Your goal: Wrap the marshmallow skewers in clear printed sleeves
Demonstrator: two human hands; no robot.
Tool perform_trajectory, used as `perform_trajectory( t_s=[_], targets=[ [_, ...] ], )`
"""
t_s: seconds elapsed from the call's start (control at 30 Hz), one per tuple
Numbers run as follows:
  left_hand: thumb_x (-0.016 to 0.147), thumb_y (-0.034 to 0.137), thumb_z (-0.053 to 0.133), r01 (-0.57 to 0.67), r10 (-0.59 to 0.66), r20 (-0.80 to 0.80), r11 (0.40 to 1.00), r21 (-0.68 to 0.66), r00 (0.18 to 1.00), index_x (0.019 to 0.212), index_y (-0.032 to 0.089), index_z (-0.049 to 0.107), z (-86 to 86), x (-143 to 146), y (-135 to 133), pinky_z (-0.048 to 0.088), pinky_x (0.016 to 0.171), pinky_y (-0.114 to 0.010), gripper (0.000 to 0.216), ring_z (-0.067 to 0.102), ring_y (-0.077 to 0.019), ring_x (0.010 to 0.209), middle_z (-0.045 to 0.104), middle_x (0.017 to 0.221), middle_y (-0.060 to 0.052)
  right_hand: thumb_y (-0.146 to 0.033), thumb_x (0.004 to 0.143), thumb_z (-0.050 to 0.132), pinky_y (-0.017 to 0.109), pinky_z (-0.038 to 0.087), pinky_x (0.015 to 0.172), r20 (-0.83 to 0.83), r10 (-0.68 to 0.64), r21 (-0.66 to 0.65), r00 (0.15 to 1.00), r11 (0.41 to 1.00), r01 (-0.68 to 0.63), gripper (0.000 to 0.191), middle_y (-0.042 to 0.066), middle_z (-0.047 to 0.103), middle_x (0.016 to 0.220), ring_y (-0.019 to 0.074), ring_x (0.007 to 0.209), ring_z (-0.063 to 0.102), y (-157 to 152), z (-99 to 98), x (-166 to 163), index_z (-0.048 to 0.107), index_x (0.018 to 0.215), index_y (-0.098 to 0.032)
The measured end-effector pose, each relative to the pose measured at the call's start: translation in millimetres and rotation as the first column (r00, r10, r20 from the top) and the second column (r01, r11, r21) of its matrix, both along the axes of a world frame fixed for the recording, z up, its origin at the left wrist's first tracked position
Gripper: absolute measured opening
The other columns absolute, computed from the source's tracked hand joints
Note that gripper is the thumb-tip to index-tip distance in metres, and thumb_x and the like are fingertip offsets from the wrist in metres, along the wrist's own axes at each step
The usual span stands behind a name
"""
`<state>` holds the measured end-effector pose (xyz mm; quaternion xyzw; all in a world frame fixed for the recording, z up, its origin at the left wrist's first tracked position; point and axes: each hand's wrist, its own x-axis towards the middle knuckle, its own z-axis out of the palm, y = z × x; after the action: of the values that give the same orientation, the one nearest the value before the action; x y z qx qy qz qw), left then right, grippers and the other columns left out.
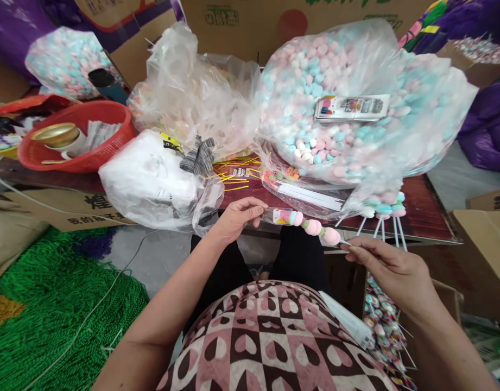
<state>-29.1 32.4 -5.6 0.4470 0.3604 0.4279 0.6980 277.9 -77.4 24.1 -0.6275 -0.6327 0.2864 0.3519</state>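
Between my hands, just above the table's near edge, is a marshmallow skewer with pink and blue pieces and green bits between them. A clear printed wrapper covers its left part. My left hand pinches the wrapper's left end, fingers closed. The fingers of my right hand are closed on the skewer's stick at the right end. Several finished-looking skewers with white sticks lie at the table edge beyond my right hand, heads up on the table and sticks pointing toward me.
Large clear bags of marshmallows fill the table's right side, with a stack of printed wrappers on top. A white bag and a red basket stand left. Wrapped skewers fill a box below right. Green strands cover the floor left.
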Motion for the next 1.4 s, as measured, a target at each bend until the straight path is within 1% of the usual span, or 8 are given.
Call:
perform_trajectory(
  t_s=[0.27,0.5,0.67,0.83,0.93,1.0,1.17,1.4],
  targets=[
    [0.074,0.036,0.077,0.024,-0.024,-0.053,1.0,-0.011,0.998,0.084,0.017,0.072,-3.7,1,-1,0.033,0.051,-0.02,0.022,0.049,-0.0048,0.05,0.059,0.063,0.003,-0.039,0.087,0.063,0.024,0.056,0.059,0.002,-0.047,0.066,0.999,0.997,0.047,0.018,0.001,0.075,0.077,0.0159,0.061,0.07,2,-17.7,1,0.073,0.088,-0.024],
    [0.076,0.035,0.076,0.069,-0.065,-0.085,0.996,0.055,0.994,0.084,0.017,0.073,-2.7,4,-3,0.034,0.051,-0.02,0.02,0.048,-0.0035,0.05,0.06,0.07,0.002,-0.045,0.087,0.061,0.025,0.05,0.052,0.015,0.01,-0.052,1.0,0.999,-0.009,0.025,0.0,0.07,0.064,0.0148,0.051,0.064,4,-16.8,-12,0.073,0.087,-0.023],
    [0.077,0.036,0.076,0.122,-0.12,-0.079,0.992,0.026,0.99,0.087,0.017,0.073,5.8,3,-5,0.04,0.052,-0.019,0.021,0.052,-0.0035,0.052,0.067,0.082,-0.001,-0.046,0.087,0.062,0.024,0.048,0.051,-0.106,0.032,-0.154,0.994,0.987,-0.048,0.026,0.002,0.073,0.074,0.0126,0.051,0.061,3,-17.6,-21,0.073,0.088,-0.023],
    [0.079,0.065,0.061,0.238,-0.222,0.229,0.97,-0.043,0.948,0.128,0.03,0.058,30.4,0,-5,0.052,0.059,-0.03,0.061,0.068,-0.0164,0.068,0.068,0.119,-0.01,-0.045,0.084,0.067,0.023,0.044,0.047,-0.337,-0.035,-0.176,0.941,0.984,-0.027,0.024,0.003,0.071,0.074,0.0105,0.049,0.057,6,-23.9,-34,0.071,0.085,-0.021],
    [0.062,0.082,0.062,0.194,-0.182,0.349,0.981,-0.001,0.919,0.135,0.031,0.053,46.1,5,-4,0.053,0.061,-0.033,0.089,0.069,-0.021,0.076,0.064,0.128,-0.012,-0.043,0.084,0.069,0.022,0.042,0.045,-0.482,-0.065,-0.176,0.874,0.984,-0.024,0.023,0.002,0.069,0.072,0.0092,0.048,0.055,11,-25.4,-49,0.07,0.086,-0.02],
    [0.054,0.08,0.069,0.14,-0.146,0.355,0.989,0.043,0.923,0.134,0.03,0.054,53.3,11,-3,0.052,0.06,-0.031,0.096,0.068,-0.0189,0.071,0.065,0.127,-0.012,-0.042,0.084,0.07,0.021,0.04,0.044,-0.553,-0.076,-0.167,0.83,0.986,-0.021,0.022,0.002,0.069,0.071,0.0085,0.046,0.054,15,-24.8,-60,0.07,0.087,-0.02],
    [0.074,0.047,0.076,0.003,-0.009,0.209,1.0,0.029,0.978,0.126,0.024,0.061,55.0,23,0,0.034,0.042,-0.021,0.059,0.049,-0.0033,0.043,0.072,0.108,-0.009,-0.042,0.081,0.073,0.02,0.04,0.042,-0.605,-0.092,-0.171,0.791,0.985,-0.016,0.024,-0.002,0.064,0.059,0.0083,0.042,0.052,20,-25.5,-75,0.072,0.091,-0.021],
    [0.076,0.048,0.074,-0.08,0.081,0.103,0.997,-0.01,0.991,0.102,0.017,0.069,38.9,33,1,0.027,0.039,-0.02,0.04,0.045,-0.0032,0.043,0.074,0.091,-0.006,-0.044,0.075,0.076,0.022,0.036,0.04,-0.659,-0.216,-0.246,0.721,0.967,0.065,0.029,-0.005,0.054,0.047,0.0089,0.04,0.045,25,-28.9,-94,0.072,0.09,-0.019]
  ],
)
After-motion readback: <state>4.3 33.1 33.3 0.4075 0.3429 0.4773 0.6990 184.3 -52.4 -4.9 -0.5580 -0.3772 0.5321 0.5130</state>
